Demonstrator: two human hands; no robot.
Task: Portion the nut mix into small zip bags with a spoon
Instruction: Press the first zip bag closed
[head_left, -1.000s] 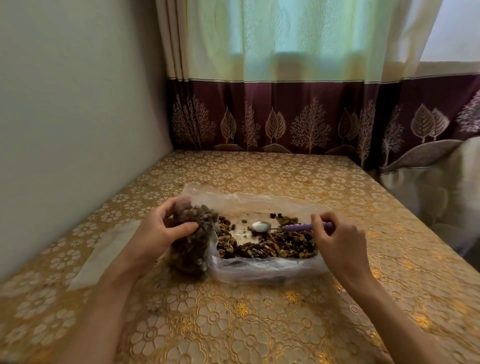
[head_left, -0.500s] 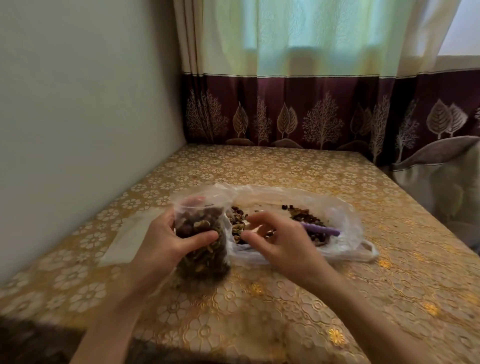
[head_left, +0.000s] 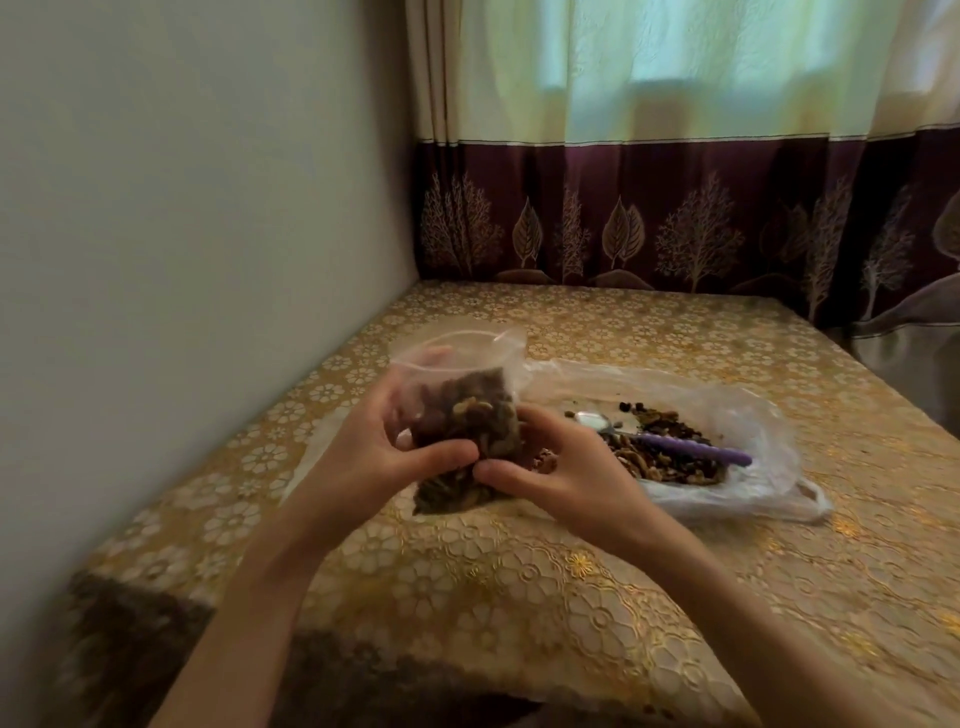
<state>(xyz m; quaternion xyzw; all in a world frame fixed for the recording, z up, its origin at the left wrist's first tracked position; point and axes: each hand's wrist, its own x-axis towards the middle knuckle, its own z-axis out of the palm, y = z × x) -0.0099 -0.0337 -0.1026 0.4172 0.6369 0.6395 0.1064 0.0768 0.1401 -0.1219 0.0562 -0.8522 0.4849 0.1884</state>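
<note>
Left hand (head_left: 379, 457) and right hand (head_left: 566, 470) both gripped the small clear zip bag of nuts (head_left: 465, 426), its base on the gold-patterned desk (head_left: 571, 597); rightward, the purple-handled metal spoon (head_left: 670, 439) lay in the big clear plastic bag of nut mix (head_left: 737, 462).

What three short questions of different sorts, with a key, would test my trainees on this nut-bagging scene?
1. True or false: the spoon is held in the right hand.
2. Which hands hold the small zip bag? A) left only B) right only C) both
3. Fill in: the spoon lies in the large ___ bag.

Key: 1 false, it lies on the loose nut mix. 2 C, the left hand and the right. 3 plastic.
</note>
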